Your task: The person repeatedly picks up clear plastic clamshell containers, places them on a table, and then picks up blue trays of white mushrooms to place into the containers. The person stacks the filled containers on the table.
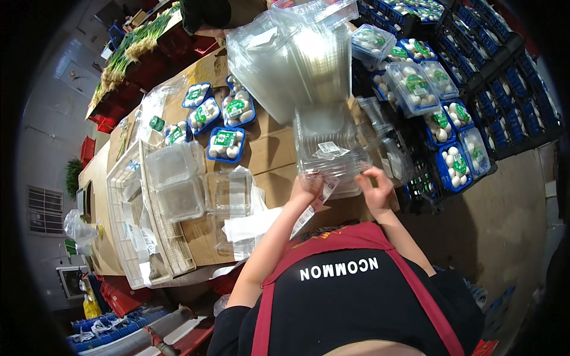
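Clear plastic container point(323, 137) is lying between and just ahead of the left hand point(308, 186), which is gripping a label strip point(325, 192) by its near-left corner, and the right hand point(377, 191), curling near its right edge, hold unclear.

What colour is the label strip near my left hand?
The label strip is white, dark-printed; head view.

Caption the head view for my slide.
Left hand and right hand at clear plastic containers, mushroom packs on both sides.
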Available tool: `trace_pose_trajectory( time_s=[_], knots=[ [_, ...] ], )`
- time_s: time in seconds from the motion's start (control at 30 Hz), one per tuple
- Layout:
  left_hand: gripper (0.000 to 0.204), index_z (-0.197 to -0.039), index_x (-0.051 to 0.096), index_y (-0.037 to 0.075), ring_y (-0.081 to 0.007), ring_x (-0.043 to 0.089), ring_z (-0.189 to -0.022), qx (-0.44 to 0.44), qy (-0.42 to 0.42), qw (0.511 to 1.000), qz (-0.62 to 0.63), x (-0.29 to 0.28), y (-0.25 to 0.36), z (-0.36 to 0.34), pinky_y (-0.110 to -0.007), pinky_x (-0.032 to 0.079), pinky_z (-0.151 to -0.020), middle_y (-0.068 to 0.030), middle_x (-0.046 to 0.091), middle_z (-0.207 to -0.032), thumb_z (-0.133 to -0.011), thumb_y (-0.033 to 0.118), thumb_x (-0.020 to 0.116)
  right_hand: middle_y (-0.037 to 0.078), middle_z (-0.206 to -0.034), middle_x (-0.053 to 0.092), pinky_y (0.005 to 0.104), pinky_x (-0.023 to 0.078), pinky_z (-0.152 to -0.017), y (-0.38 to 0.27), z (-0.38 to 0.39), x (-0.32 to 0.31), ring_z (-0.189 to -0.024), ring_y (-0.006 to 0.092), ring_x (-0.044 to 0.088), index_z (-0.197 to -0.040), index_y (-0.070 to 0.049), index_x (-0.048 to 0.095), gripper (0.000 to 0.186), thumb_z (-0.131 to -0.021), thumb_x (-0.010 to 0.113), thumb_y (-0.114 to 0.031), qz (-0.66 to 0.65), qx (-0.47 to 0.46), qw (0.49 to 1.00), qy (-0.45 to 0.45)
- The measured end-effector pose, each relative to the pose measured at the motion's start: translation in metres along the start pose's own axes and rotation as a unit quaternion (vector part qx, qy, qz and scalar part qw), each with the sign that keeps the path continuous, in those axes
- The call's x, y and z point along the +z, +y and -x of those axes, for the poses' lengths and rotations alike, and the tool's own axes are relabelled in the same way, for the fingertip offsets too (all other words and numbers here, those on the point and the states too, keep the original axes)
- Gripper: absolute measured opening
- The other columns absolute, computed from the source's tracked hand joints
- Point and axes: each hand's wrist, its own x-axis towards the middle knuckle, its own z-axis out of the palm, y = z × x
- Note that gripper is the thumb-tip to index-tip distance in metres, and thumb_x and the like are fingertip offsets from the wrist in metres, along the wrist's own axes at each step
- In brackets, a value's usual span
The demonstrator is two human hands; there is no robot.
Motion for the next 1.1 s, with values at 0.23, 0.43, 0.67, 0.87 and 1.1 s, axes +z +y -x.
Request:
trace_pose_trajectory(
  time_s=[0.23, 0.43, 0.67, 0.87, 1.1],
  knots=[
    [0.028, -0.087, 0.064, 0.005, -0.0323, 0.06, -0.085, -0.093, -0.043, 0.957, -0.271, -0.001, 0.028, -0.012, -0.039, 0.049, -0.072, -0.0175, 0.063, -0.087, -0.074, 0.029, 0.057, 0.005, -0.115, 0.055, 0.039, 0.033, -0.096, 0.011, 0.012, 0.014, -0.112, 0.0257, 0.045, -0.104, -0.01, 0.061, 0.036, -0.072, 0.067, -0.024, 0.15, -0.147, 0.918, -0.338],
    [0.028, -0.082, 0.06, 0.0, -0.0308, 0.059, -0.072, -0.001, -0.197, 0.958, -0.209, -0.062, 0.018, 0.038, -0.036, 0.047, -0.068, -0.0174, 0.062, -0.077, -0.075, 0.027, 0.057, 0.003, -0.109, 0.058, 0.0374, 0.043, -0.086, 0.021, 0.004, 0.008, -0.108, 0.0207, 0.049, -0.097, -0.014, 0.064, 0.035, -0.067, 0.07, -0.031, 0.211, -0.15, 0.912, -0.317],
    [0.017, -0.069, 0.051, -0.005, -0.0198, 0.051, -0.062, 0.087, -0.13, 0.988, 0.01, -0.075, 0.061, 0.068, -0.03, 0.04, -0.056, -0.0135, 0.057, -0.077, -0.072, 0.011, 0.055, 0.008, -0.086, 0.063, 0.0347, 0.049, -0.073, -0.003, -0.013, -0.001, -0.083, 0.0247, 0.061, -0.085, -0.008, 0.062, 0.03, -0.06, 0.074, -0.017, 0.108, -0.29, 0.927, -0.213],
    [0.017, -0.065, 0.047, -0.004, -0.0111, 0.039, -0.052, 0.05, -0.132, 0.99, 0.01, -0.06, 0.061, 0.066, -0.028, 0.034, -0.047, -0.0083, 0.042, -0.057, -0.069, 0.008, 0.058, 0.005, -0.08, 0.064, 0.0318, 0.047, -0.067, -0.005, -0.015, 0.0, -0.077, 0.0215, 0.062, -0.079, -0.009, 0.057, 0.028, -0.058, 0.075, -0.015, 0.106, -0.308, 0.935, -0.141],
    [0.02, -0.095, 0.059, 0.001, -0.0185, 0.059, -0.064, 0.037, -0.199, 0.979, 0.029, -0.029, 0.034, 0.045, -0.03, 0.046, -0.06, -0.015, 0.06, -0.072, -0.082, 0.014, 0.051, 0.0, -0.067, 0.055, 0.031, 0.037, -0.059, -0.019, -0.02, 0.001, -0.059, 0.0192, 0.051, -0.071, -0.013, 0.054, 0.023, -0.061, 0.075, -0.017, 0.138, -0.337, 0.929, -0.057]
  ],
)
